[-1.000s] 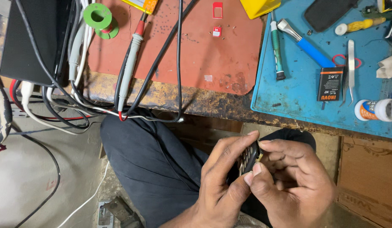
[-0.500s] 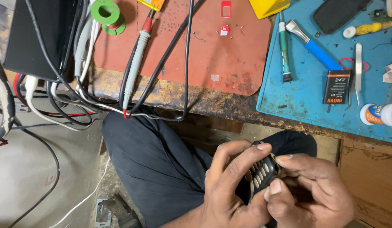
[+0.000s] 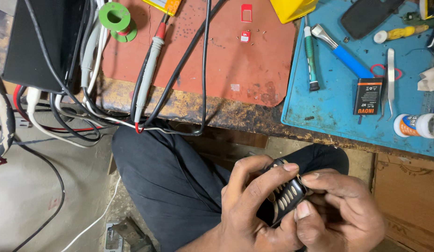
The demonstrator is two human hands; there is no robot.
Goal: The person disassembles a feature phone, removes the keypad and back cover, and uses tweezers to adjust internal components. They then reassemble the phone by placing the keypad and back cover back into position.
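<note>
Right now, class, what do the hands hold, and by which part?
Both hands, left and right, hold a small black keypad phone, gripped by its edges, with fingertips pressing along its upper end.

The scene is taken from a single head-worn camera, tipped steeply down over the wearer's own lap, so that the left hand (image 3: 254, 205) and the right hand (image 3: 341, 210) are caught very near at the bottom edge of the frame. Beyond them, the front edge of the workbench (image 3: 217, 109) is seen running across the upper half, with the red mat (image 3: 217, 60) and blue mat (image 3: 338, 102) looked down on from above. No second view is provided.
</note>
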